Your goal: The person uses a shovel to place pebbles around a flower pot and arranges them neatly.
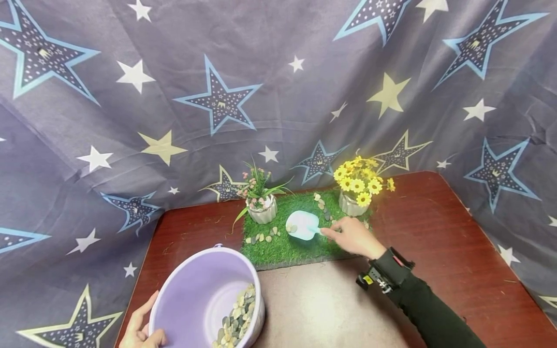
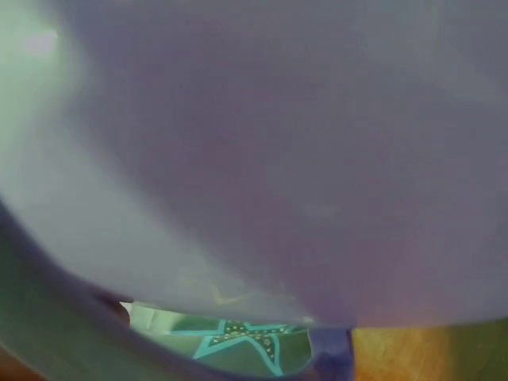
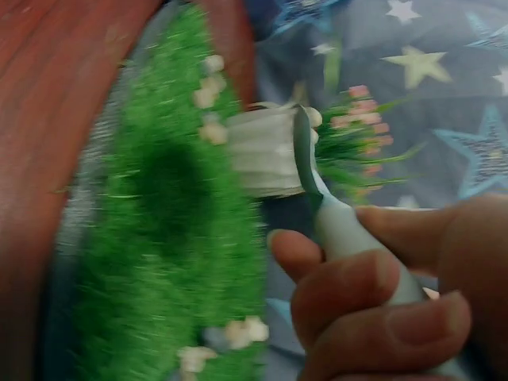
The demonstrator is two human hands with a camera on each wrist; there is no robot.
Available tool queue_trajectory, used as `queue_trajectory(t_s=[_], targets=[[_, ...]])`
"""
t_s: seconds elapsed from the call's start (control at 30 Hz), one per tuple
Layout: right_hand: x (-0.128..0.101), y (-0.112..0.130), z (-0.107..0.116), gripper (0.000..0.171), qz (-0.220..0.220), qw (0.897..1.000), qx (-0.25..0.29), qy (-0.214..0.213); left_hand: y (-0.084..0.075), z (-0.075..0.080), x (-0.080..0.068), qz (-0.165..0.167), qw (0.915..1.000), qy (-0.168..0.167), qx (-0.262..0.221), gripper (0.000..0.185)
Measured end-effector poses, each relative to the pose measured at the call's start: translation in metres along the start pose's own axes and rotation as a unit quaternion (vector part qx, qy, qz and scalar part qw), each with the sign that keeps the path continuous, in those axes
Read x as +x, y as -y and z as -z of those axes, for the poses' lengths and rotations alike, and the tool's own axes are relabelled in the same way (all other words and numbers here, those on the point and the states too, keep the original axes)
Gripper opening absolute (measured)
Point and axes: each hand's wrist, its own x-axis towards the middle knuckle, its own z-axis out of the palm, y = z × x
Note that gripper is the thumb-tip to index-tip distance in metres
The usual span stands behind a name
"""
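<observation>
My right hand [image 1: 348, 235] grips the handle of a pale blue scoop [image 1: 303, 225] that carries a few pebbles above the green grass mat [image 1: 287, 249]. In the right wrist view my fingers [image 3: 373, 305] curl round the scoop handle [image 3: 337, 226]. My left hand [image 1: 141, 328] holds the rim of a tilted lilac bucket [image 1: 196, 290] at the table's front left; pebbles [image 1: 237, 316] lie inside it. The bucket wall [image 2: 262, 159] fills the left wrist view.
On the mat stand a white pot of pink flowers [image 1: 261, 205] and a pot of yellow flowers [image 1: 359, 191], with small pebbles [image 1: 261, 237] laid along it. The brown table [image 1: 435, 227] is backed by a star-print cloth [image 1: 217, 96].
</observation>
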Motion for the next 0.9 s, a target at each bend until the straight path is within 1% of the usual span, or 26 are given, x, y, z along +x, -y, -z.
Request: queue_trajectory(t_s=[0.07,0.13,0.27,0.33,0.37,0.5,0.57,0.63,0.73,0.9], targets=[[0.009,-0.005,-0.013,0.04,-0.004,1.0,-0.009,-0.009,0.003,0.003,0.0,-0.012,0.9999,0.008,-0.005,0.098],[0.018,-0.009,-0.024,0.044,-0.006,1.0,-0.022,-0.019,0.003,0.003,0.0,-0.006,0.9999,0.006,-0.006,0.099],[0.03,-0.007,-0.04,0.048,-0.028,0.998,-0.042,-0.04,-0.001,-0.002,0.0,0.036,0.9991,-0.023,0.001,0.101],[0.035,-0.003,-0.044,0.045,-0.035,0.996,-0.059,-0.052,-0.003,-0.004,-0.001,0.058,0.9976,-0.038,0.006,0.101],[0.037,0.0,-0.046,0.044,-0.038,0.995,-0.069,-0.058,-0.004,-0.005,-0.001,0.061,0.9973,-0.041,0.005,0.101],[0.042,0.01,-0.055,0.041,-0.022,0.986,-0.13,-0.102,-0.005,-0.005,-0.003,0.055,0.9977,-0.037,0.017,0.1],[0.043,0.014,-0.059,0.044,-0.013,0.979,-0.163,-0.125,-0.005,-0.004,-0.004,0.047,0.9982,-0.032,0.019,0.099],[0.044,0.016,-0.063,0.044,-0.007,0.972,-0.188,-0.144,-0.004,-0.004,-0.004,0.047,0.9982,-0.03,0.021,0.099],[0.045,0.021,-0.065,0.046,0.0,0.965,-0.213,-0.153,-0.004,-0.004,-0.004,0.052,0.9978,-0.036,0.022,0.1],[0.045,0.027,-0.064,0.047,0.008,0.96,-0.229,-0.158,-0.006,-0.005,-0.005,0.057,0.9971,-0.05,0.013,0.101]])
